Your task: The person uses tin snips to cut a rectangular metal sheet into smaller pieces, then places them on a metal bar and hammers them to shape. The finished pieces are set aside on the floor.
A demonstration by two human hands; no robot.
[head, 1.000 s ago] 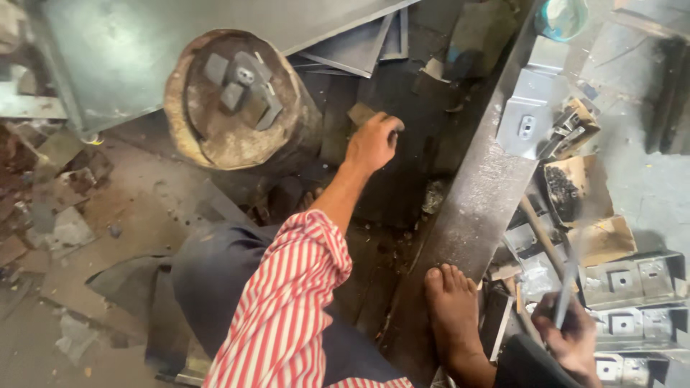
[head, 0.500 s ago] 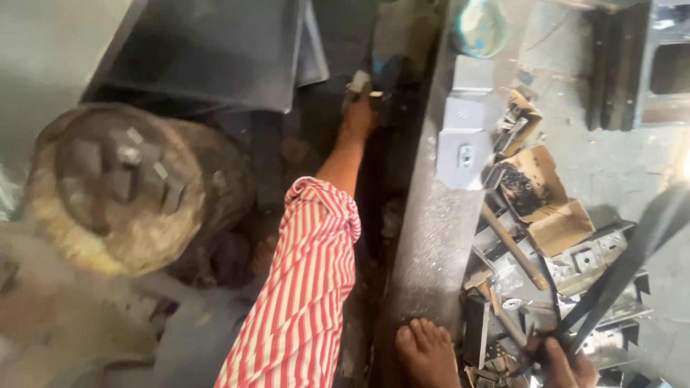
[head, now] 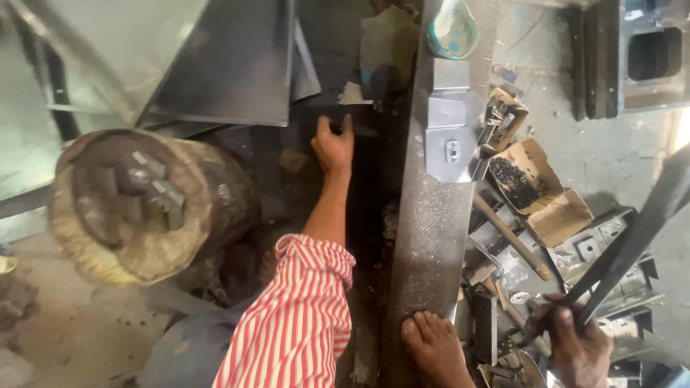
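Note:
My left hand (head: 332, 147), on an arm in a red-and-white striped sleeve (head: 298, 323), reaches forward into a dark gap beside a long steel beam (head: 431, 223). Its fingers curl around a small dark metal piece (head: 357, 131) whose shape is hard to make out. My right hand (head: 575, 345) sits at the bottom right. It grips a long dark flat metal bar (head: 636, 226) that slants up toward the right edge. My bare foot (head: 435, 348) rests on the near end of the beam.
A round wooden stump (head: 144, 208) with small metal pieces on top stands at the left. Grey sheet metal (head: 215, 65) leans behind it. Right of the beam lie folded metal brackets (head: 449, 136), an open cardboard box of dark bits (head: 528, 183), a wooden handle (head: 512, 237) and a teal bowl (head: 453, 29).
The view has swung right and forward. My left hand has reached further ahead and closed on the dark piece. My right hand has lifted the long bar up into view.

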